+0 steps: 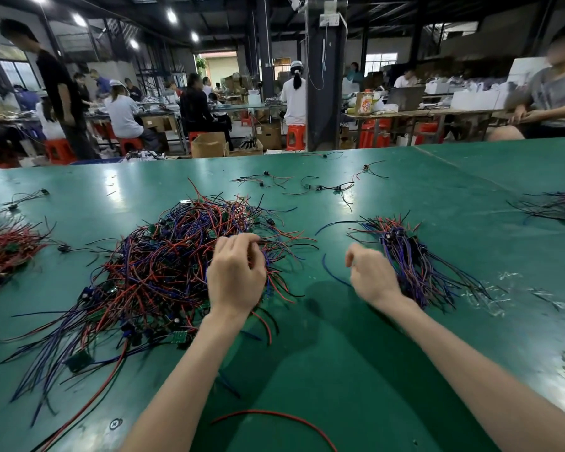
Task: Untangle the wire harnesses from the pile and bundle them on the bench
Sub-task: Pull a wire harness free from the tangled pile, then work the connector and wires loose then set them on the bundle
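Note:
A big tangled pile of red, blue, purple and black wire harnesses with small green boards lies on the green bench, left of centre. My left hand rests over the pile's right edge, fingers curled, pinching wires at its fingertips. To the right lies a straighter bundle of purple, blue and black harnesses. My right hand hovers just left of that bundle with curled fingers; whether it holds a wire I cannot tell.
A red wire heap sits at the left edge and another purple bundle at the far right. Loose harnesses are scattered further back. A single red wire lies near me. Clear plastic scraps lie right. People work beyond.

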Demonstrator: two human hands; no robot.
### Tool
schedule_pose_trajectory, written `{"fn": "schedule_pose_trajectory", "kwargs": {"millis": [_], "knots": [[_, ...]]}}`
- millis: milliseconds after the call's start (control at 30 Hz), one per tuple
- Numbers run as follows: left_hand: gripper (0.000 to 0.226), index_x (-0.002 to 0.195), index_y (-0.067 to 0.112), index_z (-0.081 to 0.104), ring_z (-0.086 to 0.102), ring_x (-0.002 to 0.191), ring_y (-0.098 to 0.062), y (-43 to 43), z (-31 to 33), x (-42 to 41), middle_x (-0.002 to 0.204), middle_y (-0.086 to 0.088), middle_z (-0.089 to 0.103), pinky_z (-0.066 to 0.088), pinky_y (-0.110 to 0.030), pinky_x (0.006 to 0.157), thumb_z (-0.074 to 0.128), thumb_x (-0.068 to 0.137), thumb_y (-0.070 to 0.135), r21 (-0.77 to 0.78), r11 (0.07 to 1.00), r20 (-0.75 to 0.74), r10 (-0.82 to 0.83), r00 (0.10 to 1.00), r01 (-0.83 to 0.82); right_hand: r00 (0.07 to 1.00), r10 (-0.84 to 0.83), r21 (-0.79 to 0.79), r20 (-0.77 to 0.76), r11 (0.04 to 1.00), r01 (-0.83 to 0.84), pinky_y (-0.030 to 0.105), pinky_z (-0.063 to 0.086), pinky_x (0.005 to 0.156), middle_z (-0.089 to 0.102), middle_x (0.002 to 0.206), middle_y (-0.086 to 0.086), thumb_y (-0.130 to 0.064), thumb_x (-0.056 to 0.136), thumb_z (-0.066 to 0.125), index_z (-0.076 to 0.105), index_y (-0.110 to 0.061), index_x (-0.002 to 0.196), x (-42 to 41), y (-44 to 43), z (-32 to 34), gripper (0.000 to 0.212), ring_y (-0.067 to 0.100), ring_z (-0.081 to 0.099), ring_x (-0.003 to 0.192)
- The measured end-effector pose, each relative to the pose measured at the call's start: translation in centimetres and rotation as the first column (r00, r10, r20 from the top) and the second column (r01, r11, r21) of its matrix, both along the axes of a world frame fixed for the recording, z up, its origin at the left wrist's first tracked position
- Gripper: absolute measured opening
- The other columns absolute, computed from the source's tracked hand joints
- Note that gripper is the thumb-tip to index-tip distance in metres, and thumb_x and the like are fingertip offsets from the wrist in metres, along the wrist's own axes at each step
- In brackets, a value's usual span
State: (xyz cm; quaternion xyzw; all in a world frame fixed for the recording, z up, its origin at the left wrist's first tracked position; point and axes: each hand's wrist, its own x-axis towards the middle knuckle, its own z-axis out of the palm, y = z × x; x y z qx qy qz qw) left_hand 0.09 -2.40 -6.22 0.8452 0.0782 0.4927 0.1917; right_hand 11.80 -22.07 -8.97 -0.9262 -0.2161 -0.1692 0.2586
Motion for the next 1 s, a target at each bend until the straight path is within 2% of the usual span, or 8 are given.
{"fn": "schedule_pose_trajectory", "kwargs": {"millis": [100,233,333,500,633,767,900,1000], "knots": [[0.019,0.106,0.002,0.066,0.054,0.095,-0.026,2.4,0.6,-0.1,0.096,-0.014,0.069,0.045,-0.028,0.071,0.058,0.088,0.003,-0.076,0.984,-0.044,0.158,0.986,-0.161,0.997,0.055,-0.116,-0.053,0.991,-0.061,0.032,0.030,0.059,0.063,0.085,0.016,0.010,0.073,0.043,0.056,-0.012,0.089,-0.8,1.1,-1.1,0.030,0.033,0.056,0.082],[0.032,0.123,0.011,0.058,0.047,0.110,-0.032,5.9,1.1,-0.4,0.116,-0.014,0.061,0.039,-0.041,0.092,0.053,0.092,0.014,-0.078,0.927,-0.351,0.318,0.881,-0.366,0.996,0.082,-0.196,-0.020,0.977,-0.084,0.033,0.027,0.062,0.062,0.089,0.014,0.006,0.075,0.044,0.055,-0.016,0.086,-0.8,1.3,-1.1,0.026,0.032,0.053,0.089],[0.028,0.122,0.017,0.061,0.053,0.109,-0.033,7.3,0.8,-0.5,0.114,-0.010,0.065,0.040,-0.045,0.093,0.051,0.096,0.023,-0.006,0.916,-0.545,0.334,0.769,-0.402,0.996,0.087,-0.199,-0.011,0.976,-0.087,0.033,0.027,0.062,0.062,0.089,0.013,0.005,0.076,0.044,0.057,-0.012,0.088,-0.8,1.3,-1.1,0.025,0.032,0.053,0.089],[0.016,0.103,0.014,0.072,0.061,0.092,-0.031,7.4,0.4,-0.8,0.091,-0.010,0.073,0.035,-0.041,0.087,0.060,0.093,0.019,-0.044,0.924,-0.326,0.347,0.879,-0.381,0.995,0.095,-0.177,0.013,0.980,-0.091,0.031,0.025,0.062,0.063,0.088,0.011,0.007,0.077,0.043,0.050,-0.017,0.083,-0.9,1.2,-1.3,0.025,0.031,0.053,0.089],[0.015,0.098,0.002,0.073,0.059,0.085,-0.035,7.3,0.8,-0.8,0.084,-0.018,0.071,0.043,-0.037,0.076,0.066,0.089,0.012,-0.179,0.937,-0.087,0.288,0.954,-0.299,0.995,0.093,-0.158,0.024,0.983,-0.088,0.031,0.025,0.062,0.064,0.090,0.011,0.007,0.079,0.042,0.056,-0.010,0.091,-0.8,1.2,-1.4,0.025,0.031,0.053,0.086],[0.018,0.098,0.001,0.072,0.059,0.083,-0.029,7.4,1.7,-0.8,0.088,-0.016,0.072,0.037,-0.024,0.072,0.067,0.088,0.014,-0.299,0.908,0.091,0.332,0.939,-0.292,0.993,0.111,-0.149,0.043,0.983,-0.103,0.031,0.028,0.063,0.064,0.089,0.011,0.006,0.080,0.041,0.055,-0.009,0.092,-0.9,1.2,-1.4,0.024,0.031,0.053,0.085],[0.024,0.105,0.000,0.069,0.059,0.080,-0.017,8.5,3.4,-0.6,0.097,-0.013,0.071,0.049,-0.024,0.074,0.065,0.089,0.018,-0.534,0.824,0.247,0.370,0.896,-0.192,0.991,0.116,-0.147,0.063,0.983,-0.106,0.030,0.029,0.063,0.065,0.088,0.011,0.006,0.081,0.042,0.057,-0.009,0.094,-1.0,1.3,-1.4,0.025,0.029,0.052,0.082],[0.025,0.107,0.000,0.068,0.060,0.080,-0.013,9.9,5.9,-0.3,0.099,-0.013,0.071,0.049,-0.016,0.071,0.065,0.089,0.017,-0.545,0.823,0.297,0.368,0.881,-0.160,0.990,0.109,-0.152,0.087,0.984,-0.095,0.029,0.028,0.063,0.064,0.086,0.010,0.005,0.083,0.043,0.057,-0.009,0.095,-1.0,1.4,-1.3,0.023,0.024,0.043,0.072]]}}
